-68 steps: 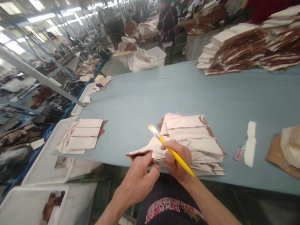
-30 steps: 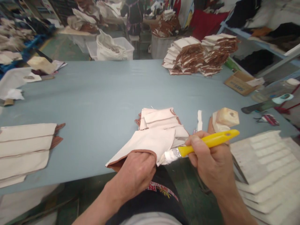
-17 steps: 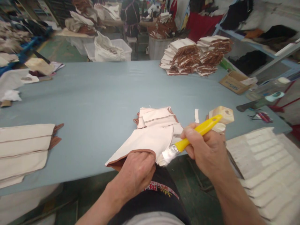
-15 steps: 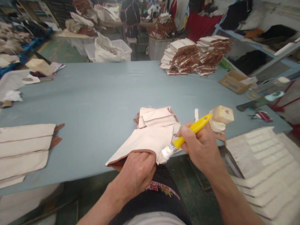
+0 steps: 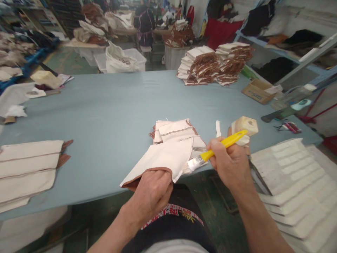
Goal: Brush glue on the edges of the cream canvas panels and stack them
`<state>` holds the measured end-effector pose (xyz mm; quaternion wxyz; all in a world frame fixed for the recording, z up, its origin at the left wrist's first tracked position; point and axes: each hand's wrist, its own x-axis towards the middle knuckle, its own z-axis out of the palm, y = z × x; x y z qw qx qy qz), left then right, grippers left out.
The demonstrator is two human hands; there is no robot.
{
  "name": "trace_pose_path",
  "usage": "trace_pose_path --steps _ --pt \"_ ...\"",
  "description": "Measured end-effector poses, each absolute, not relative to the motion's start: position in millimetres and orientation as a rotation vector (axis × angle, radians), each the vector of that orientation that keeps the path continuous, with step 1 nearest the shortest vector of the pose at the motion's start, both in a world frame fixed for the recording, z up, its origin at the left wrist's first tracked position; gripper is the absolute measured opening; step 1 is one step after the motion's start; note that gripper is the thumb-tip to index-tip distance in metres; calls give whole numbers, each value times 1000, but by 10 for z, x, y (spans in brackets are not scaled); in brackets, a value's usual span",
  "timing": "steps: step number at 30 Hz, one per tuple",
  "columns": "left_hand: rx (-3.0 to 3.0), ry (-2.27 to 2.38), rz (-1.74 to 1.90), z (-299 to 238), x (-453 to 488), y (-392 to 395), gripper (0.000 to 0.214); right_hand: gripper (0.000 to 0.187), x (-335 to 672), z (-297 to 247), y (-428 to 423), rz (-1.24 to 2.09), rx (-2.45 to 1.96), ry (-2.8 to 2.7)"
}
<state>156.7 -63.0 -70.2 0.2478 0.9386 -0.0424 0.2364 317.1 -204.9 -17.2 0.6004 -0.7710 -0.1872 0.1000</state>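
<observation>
brush (image 5: pixel 207 155) has been shifted, in the head view, from the near corner of the cream fabric piece (image 5: pixel 163 154) to farther up its right edge; from this, it is judged that the edge is being worked in strokes. the handle is pinched by the right hand (image 5: pixel 231 162), though bristle contact cannot be told. the piece's brown-trimmed near edge is gripped, as before, by the closed left hand (image 5: pixel 156 186); beyond that grip the piece is spread over a fabric stack (image 5: pixel 177 129) on the table (image 5: pixel 105 109).
</observation>
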Motion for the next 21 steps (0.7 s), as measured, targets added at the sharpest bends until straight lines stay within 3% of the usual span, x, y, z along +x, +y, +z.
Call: trace_pose_path --steps 8,15,21 --pt "2495 -112 620 -652 1583 -660 31 37 3138 -172 -2005 390 -1705 -424" --pt "2061 332 356 -461 1581 -551 30 32 3223 -128 -2109 131 -1557 -417" --pt "2026 346 385 -390 1616 -574 28 35 3038 -80 -1792 131 -1425 -517"
